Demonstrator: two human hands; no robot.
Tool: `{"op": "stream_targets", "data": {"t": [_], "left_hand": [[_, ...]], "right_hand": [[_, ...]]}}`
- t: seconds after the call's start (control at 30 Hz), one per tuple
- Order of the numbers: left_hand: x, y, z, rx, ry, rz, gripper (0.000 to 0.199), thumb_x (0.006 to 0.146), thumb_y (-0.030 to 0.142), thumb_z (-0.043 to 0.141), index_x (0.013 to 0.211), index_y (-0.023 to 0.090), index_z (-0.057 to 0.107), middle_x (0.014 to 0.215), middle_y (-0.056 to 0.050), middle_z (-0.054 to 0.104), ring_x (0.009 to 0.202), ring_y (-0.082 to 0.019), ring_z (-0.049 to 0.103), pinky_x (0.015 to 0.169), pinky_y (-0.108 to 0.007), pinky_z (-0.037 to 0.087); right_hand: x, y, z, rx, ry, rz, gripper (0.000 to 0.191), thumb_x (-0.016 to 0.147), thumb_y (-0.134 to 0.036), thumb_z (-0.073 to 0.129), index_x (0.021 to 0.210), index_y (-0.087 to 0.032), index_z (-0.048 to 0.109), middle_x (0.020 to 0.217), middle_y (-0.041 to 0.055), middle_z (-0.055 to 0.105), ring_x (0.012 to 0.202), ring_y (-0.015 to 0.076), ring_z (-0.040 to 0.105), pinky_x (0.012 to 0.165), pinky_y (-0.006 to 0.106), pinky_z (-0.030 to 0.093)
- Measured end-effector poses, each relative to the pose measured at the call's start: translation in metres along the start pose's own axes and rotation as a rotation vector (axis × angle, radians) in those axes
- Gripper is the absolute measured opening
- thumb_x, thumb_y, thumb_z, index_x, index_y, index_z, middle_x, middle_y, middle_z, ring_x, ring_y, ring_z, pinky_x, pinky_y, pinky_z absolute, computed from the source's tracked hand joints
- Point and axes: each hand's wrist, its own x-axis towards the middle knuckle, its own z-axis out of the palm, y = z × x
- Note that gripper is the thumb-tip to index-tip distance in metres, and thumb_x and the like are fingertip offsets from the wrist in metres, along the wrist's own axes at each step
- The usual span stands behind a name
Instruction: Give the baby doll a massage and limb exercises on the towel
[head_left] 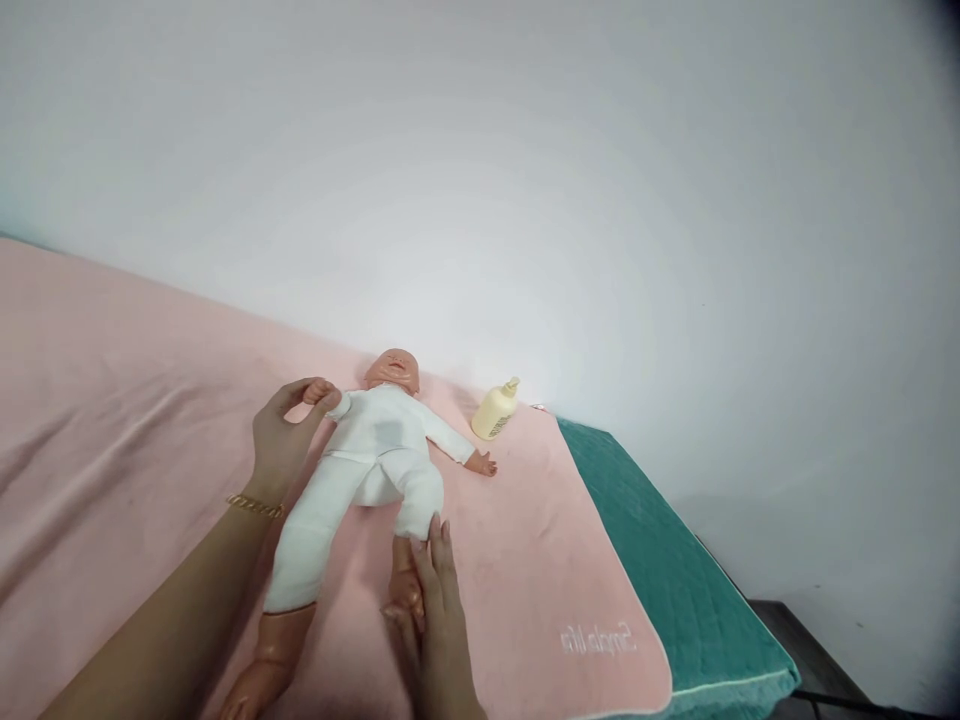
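A baby doll (386,430) in a white cloth suit lies on its back on a pink blanket (532,560), head toward the wall. My left hand (289,435), with a gold bracelet at the wrist, pinches the doll's small hand at the left side. Against the doll's lower leg at the right rests my right hand (442,600), its fingers stretched out beside the knee and foot. The doll's other arm lies out to the right, near a pale yellow pump bottle (495,411).
Beyond the blanket's right edge a green padded surface (675,570) shows. A white wall (480,200) rises behind. Dark furniture (802,640) stands at the lower right.
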Motion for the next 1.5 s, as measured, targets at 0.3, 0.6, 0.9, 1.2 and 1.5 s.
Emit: {"op": "stream_targets", "data": {"t": [0.3, 0.6, 0.9, 1.2, 1.5], "left_hand": [[0.002, -0.014, -0.001, 0.244, -0.389, 0.313, 0.024, 0.077, 0.042, 0.069, 0.093, 0.025, 0.072, 0.103, -0.003, 0.072, 0.104, -0.024, 0.062, 0.098, -0.039, 0.044], [0.002, -0.019, 0.003, 0.316, -0.446, 0.409, 0.022, 0.08, 0.041, 0.066, 0.093, 0.024, 0.072, 0.102, -0.003, 0.073, 0.102, -0.024, 0.062, 0.099, -0.039, 0.042], [0.005, -0.004, -0.001, -0.075, -0.076, -0.079, 0.03, 0.064, 0.033, 0.079, 0.091, 0.021, 0.073, 0.098, -0.004, 0.072, 0.098, -0.023, 0.064, 0.096, -0.04, 0.048], [0.033, -0.026, -0.019, -0.341, 0.373, -0.34, 0.016, 0.077, 0.02, 0.071, 0.09, 0.013, 0.066, 0.091, -0.001, 0.062, 0.082, -0.01, 0.059, 0.095, -0.035, 0.047], [0.041, -0.032, -0.029, -0.477, 0.452, -0.531, 0.005, 0.088, 0.01, 0.059, 0.085, 0.013, 0.057, 0.083, 0.003, 0.056, 0.068, -0.003, 0.056, 0.092, -0.026, 0.048]], "right_hand": [[0.058, 0.005, 0.001, 0.048, -0.022, -0.005, 0.068, 0.094, -0.021, 0.052, 0.153, -0.028, 0.019, 0.16, 0.0107, 0.018, 0.148, 0.03, 0.013, 0.11, 0.061, 0.032], [0.078, 0.001, 0.002, 0.11, -0.036, -0.009, 0.064, 0.092, -0.021, 0.056, 0.149, -0.028, 0.029, 0.16, 0.011, 0.02, 0.147, 0.0289, 0.019, 0.112, 0.058, 0.031], [0.044, -0.017, -0.011, 0.241, 0.034, -0.01, 0.044, 0.091, -0.025, 0.061, 0.134, -0.026, 0.053, 0.158, 0.0075, 0.025, 0.144, 0.0255, 0.027, 0.109, 0.043, 0.041], [-0.001, -0.026, 0.0, 0.073, 0.119, -0.141, 0.036, 0.093, -0.039, 0.056, 0.122, -0.019, 0.059, 0.145, 0.0121, 0.048, 0.14, 0.0253, 0.036, 0.105, 0.04, 0.046], [-0.04, -0.018, 0.028, -0.117, 0.213, -0.25, 0.034, 0.098, -0.031, 0.045, 0.125, -0.017, 0.061, 0.123, 0.0126, 0.067, 0.13, 0.0263, 0.05, 0.096, 0.04, 0.055]]}}
